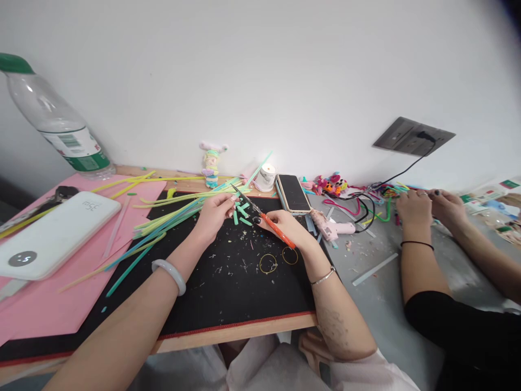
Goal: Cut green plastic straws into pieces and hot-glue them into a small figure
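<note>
From the head camera, the scissors (262, 216) lie in the right hand (285, 225). That grip is closed round the orange handles. Their long axis runs on a diagonal, with the handles low and to the right. The dark blades point up and left towards the wall, slightly parted at the tip. They sit over the far middle of the black mat (228, 304) on the worktop (244, 332).

The left hand (214, 214) is just left of the blades, and its grip is pinched on the end of a pale green straw (244, 190). This straw runs roughly left to right.

One clear bottle (61, 125) with a green cap leans at the far left, and I cannot tell whether it holds liquid. One small white tub (267, 176) stands by the wall, its contents hidden.

Counted:
- Two gold rings (268, 263) lie on the mat near the right wrist.
- One phone (293, 193) lies face up.
- There is one white power bank (52, 233) and one glue gun (331, 228).
- A few short green pieces (243, 213) lie between the hands.
- A loose bundle of straws (163, 222) holds too many to count.

A co-worker's two hands (413, 209) work at the right.
</note>
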